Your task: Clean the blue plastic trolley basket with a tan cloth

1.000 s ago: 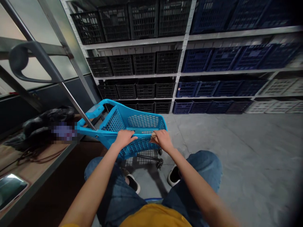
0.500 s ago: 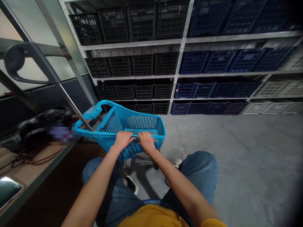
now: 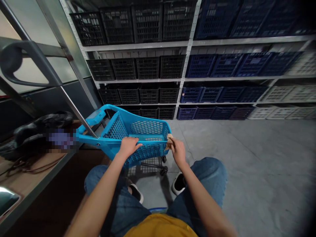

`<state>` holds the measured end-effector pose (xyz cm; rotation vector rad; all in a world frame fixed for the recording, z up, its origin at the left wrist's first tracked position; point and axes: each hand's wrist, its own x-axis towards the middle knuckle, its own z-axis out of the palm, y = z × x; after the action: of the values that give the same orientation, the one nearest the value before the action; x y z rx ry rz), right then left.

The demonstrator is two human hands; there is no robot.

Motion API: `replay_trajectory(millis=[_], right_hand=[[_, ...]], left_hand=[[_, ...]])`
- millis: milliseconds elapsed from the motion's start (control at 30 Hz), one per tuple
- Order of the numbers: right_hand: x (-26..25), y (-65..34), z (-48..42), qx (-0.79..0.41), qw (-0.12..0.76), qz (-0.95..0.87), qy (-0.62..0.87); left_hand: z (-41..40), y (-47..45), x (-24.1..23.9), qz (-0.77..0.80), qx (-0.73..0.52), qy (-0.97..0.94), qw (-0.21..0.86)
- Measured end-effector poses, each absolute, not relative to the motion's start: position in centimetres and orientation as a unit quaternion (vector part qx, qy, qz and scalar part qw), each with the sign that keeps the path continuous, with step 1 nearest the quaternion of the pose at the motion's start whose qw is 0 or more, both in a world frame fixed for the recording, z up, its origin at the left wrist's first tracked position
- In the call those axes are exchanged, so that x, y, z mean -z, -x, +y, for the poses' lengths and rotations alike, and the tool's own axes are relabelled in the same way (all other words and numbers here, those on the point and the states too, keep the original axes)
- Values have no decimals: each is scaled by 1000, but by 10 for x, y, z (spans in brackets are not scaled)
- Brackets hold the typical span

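Here, at the lower left of the frame, a crumpled black plastic bundle [image 3: 40, 128] lies on a brown wooden tabletop [image 3: 27, 181]. Right of it, in the centre, stands the bright blue plastic shopping cart [image 3: 151, 152] with perforated sides. The left hand [image 3: 128, 146] is clamped over its near rim, fingers inside and thumb outside. Farther right, the right hand [image 3: 178, 150] pinches a crumpled beige cloth [image 3: 169, 141] against the cart's right-end corner. Slatted white plastic crates [image 3: 261, 112] sit on shelving at the right.
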<state>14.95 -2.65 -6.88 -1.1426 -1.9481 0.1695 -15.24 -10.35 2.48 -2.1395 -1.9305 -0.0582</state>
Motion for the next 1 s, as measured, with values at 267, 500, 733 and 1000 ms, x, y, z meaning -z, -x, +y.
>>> replay_trajectory(millis=[267, 500, 733, 1000], right_hand=[[71, -29, -73, -135, 467, -778, 398], [77, -77, -61, -128, 476, -773, 400], [67, -54, -68, -156, 531, -694, 461], [62, -42, -68, -163, 438, -798, 381]], left_hand=[[-104, 149, -25, -668, 29, 733, 128], [-105, 151, -25, -664, 32, 737, 122], [-103, 149, -23, -664, 38, 735, 133], [-102, 149, -25, -667, 31, 733, 128]])
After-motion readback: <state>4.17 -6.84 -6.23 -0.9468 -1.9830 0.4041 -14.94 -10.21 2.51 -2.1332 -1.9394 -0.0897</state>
